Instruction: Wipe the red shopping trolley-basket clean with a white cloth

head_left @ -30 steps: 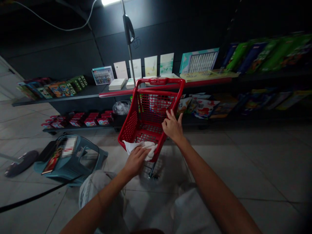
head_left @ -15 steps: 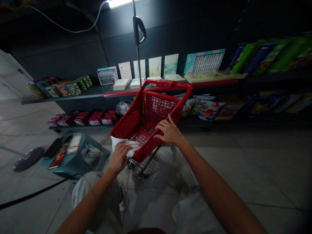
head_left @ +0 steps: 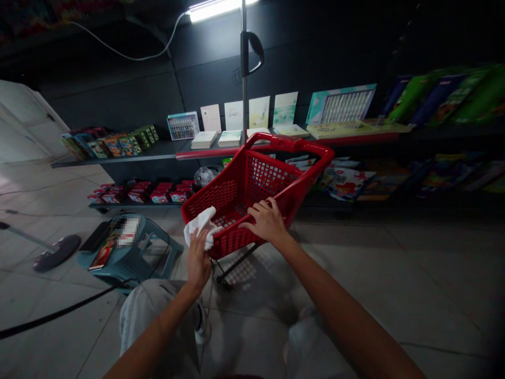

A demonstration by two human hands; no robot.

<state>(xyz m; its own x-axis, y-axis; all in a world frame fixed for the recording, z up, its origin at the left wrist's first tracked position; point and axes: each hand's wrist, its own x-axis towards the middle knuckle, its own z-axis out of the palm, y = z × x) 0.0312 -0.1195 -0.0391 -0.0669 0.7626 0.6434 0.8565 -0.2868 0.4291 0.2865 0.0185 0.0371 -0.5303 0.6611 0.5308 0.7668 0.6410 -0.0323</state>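
A small red plastic shopping cart (head_left: 232, 243) stands before me, its basket open at the top and its near end toward my knees. My left hand (head_left: 198, 260) holds a crumpled white cloth (head_left: 202, 223) against the near left corner of the basket rim. Part of the cloth hangs over the rim into the basket. My right hand (head_left: 265, 221) grips the basket's right-hand rim, with the fingers over the edge. Apart from the mesh floor and walls, nothing shows inside the basket.
Behind the cart runs a dark shelf with a red edge strip (head_left: 213, 153), bearing books (head_left: 204, 139) and boxed sets. At left stands a blue-grey stool (head_left: 152, 263) with items on it. A metal pole (head_left: 244, 100) rises behind the cart. A round-based stand (head_left: 59, 252) is farther left.
The cart has turned slightly, its near end swinging left. The cloth has bunched up and sits higher on the corner, with my left hand now lower on its outer side. The view has shifted.
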